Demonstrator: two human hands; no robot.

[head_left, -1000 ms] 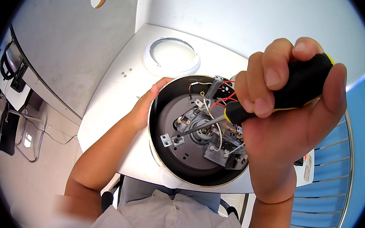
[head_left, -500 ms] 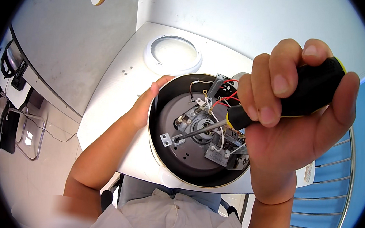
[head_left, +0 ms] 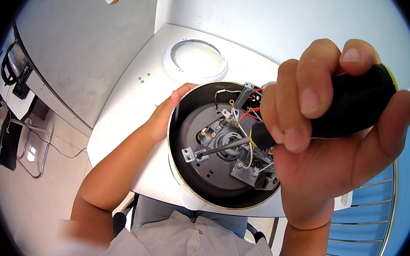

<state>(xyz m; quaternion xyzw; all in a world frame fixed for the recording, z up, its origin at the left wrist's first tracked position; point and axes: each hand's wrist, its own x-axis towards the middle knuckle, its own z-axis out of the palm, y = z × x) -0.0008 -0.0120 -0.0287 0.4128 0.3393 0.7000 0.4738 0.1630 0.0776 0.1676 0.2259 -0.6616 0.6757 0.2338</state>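
I have the round cooker base (head_left: 222, 148) upside down near the front edge of the white desk (head_left: 124, 122), its cover already off so the wiring and heating plate are bare, and the white ring (head_left: 195, 60) lies apart toward the back. My left hand (head_left: 165, 118) cups the base's left rim, fingers curled against it, while my right hand (head_left: 328, 136) has its fingers wrapped tight around the black screwdriver (head_left: 310, 121). Its tip sits on a small metal bracket (head_left: 191, 154) that I judge still fastened, so most inner parts remain to be loosened.
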